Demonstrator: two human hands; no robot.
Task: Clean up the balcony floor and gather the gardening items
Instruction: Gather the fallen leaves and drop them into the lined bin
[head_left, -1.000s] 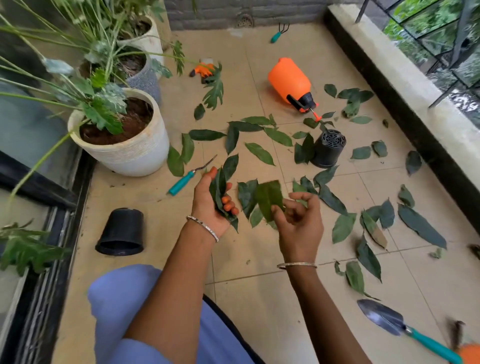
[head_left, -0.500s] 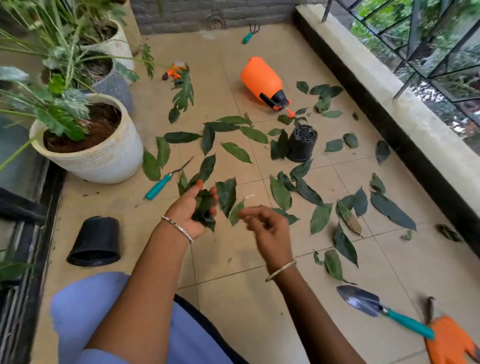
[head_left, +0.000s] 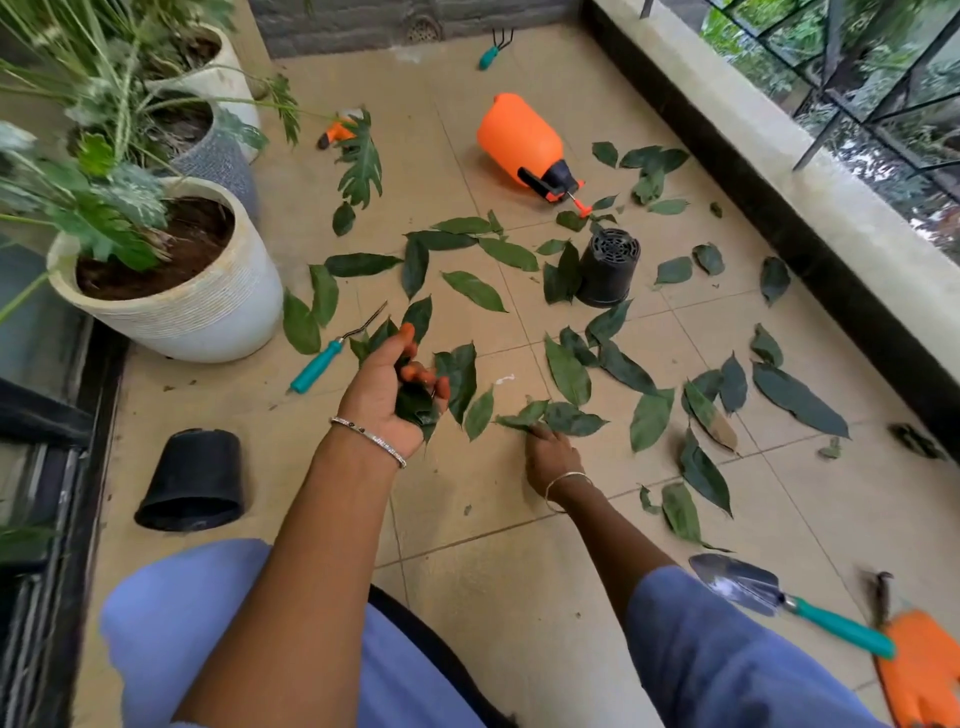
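Left hand (head_left: 387, 400): fingers (head_left: 418, 374) curled round a leaf bunch (head_left: 415, 410). Right hand (head_left: 553, 460) low on the floor (head_left: 467, 545), touching two leaves (head_left: 566, 418); pinched or not, I can't tell. Leaves look light, limp and easily torn. I'd take them by the stem end.

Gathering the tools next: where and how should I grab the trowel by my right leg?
Take the trowel by its teal handle, coming down from above with the right hand. It lies flat on the tiles, the handle bare and angled toward the orange glove, the blade toward the leg.
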